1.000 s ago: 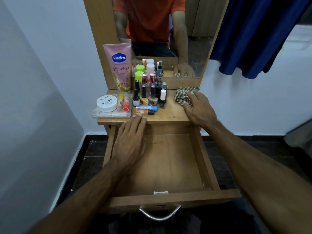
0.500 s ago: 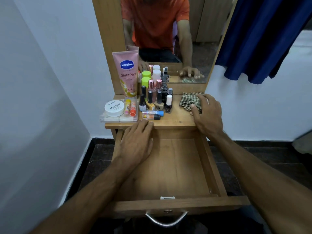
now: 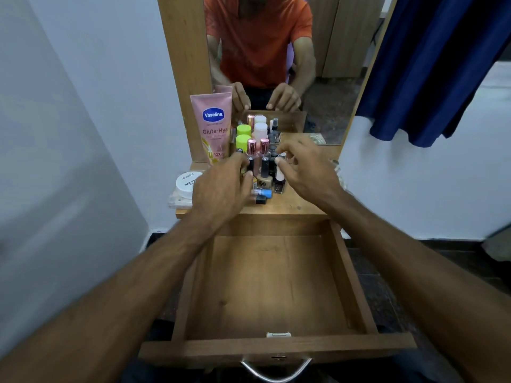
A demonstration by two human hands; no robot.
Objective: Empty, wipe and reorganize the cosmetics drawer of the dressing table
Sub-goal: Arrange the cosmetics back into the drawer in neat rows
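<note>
Drawer (image 3: 272,288) pulled fully out, its wooden floor bare. Cosmetics stand clustered on the dressing table top (image 3: 287,207), behind the drawer. Left hand (image 3: 221,186) is over the left side of the nail polish bottles (image 3: 264,167), fingers curled toward them; whether it grips one, cannot tell, as the frame is blurred. Right hand (image 3: 307,167) hovers over the cluster's right side, fingers loosely bent, holding nothing. Vaseline tube (image 3: 213,128) leans upright behind; white jar (image 3: 186,183) at left.

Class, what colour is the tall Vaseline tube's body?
Pink, seen best in the head view: Vaseline tube.
</note>
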